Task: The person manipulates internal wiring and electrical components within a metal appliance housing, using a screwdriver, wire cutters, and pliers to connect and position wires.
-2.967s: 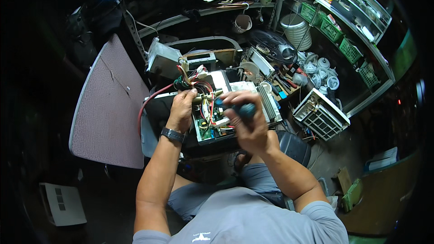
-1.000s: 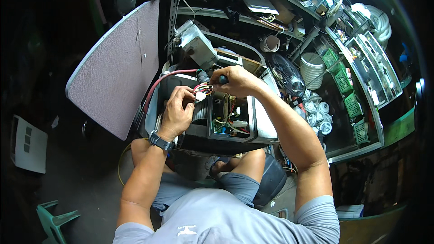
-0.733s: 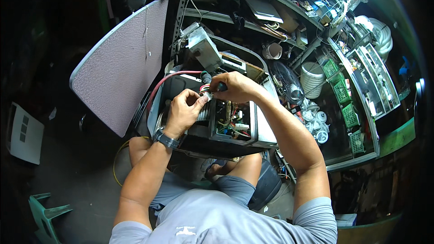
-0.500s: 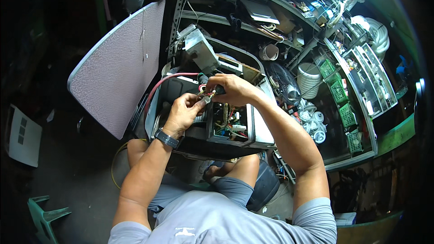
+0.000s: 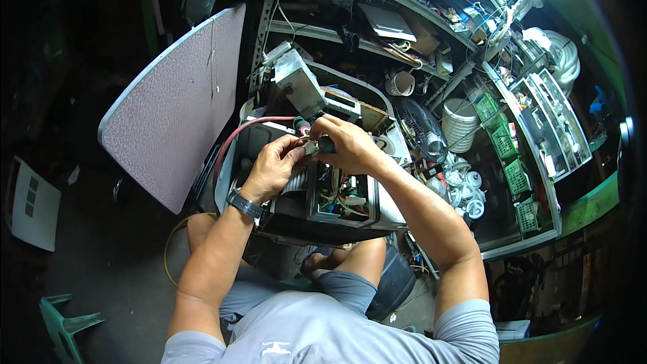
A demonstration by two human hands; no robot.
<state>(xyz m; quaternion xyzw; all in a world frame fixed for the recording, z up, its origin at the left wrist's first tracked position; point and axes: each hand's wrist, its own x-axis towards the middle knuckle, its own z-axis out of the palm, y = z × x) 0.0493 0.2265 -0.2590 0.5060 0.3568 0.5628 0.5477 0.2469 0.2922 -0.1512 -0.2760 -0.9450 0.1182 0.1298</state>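
Note:
My left hand (image 5: 271,170) is closed in a pinch on a small pale wire connector (image 5: 309,149) with thin coloured wires. Against it, the fingers of my right hand (image 5: 347,147) are bent in at the same wires. A dark, rounded tool handle (image 5: 326,144) sits in the curl of my right hand; its working end is hidden. Both hands are above an opened appliance housing (image 5: 283,219). Just below my right hand, a box of electronics (image 5: 342,195) shows boards and coloured wires. A thick red hose (image 5: 244,123) arches behind my left hand.
A metal box (image 5: 298,82) stands at the housing's far side. To the left leans a large pinkish panel (image 5: 178,104). A black fan (image 5: 423,128), white buckets (image 5: 460,125) and green baskets (image 5: 504,141) crowd the right. A green stool (image 5: 67,327) stands at lower left.
My right hand has shifted slightly down and nearer, and its fingers have moved at the wires. My left hand keeps its pinch in nearly the same place.

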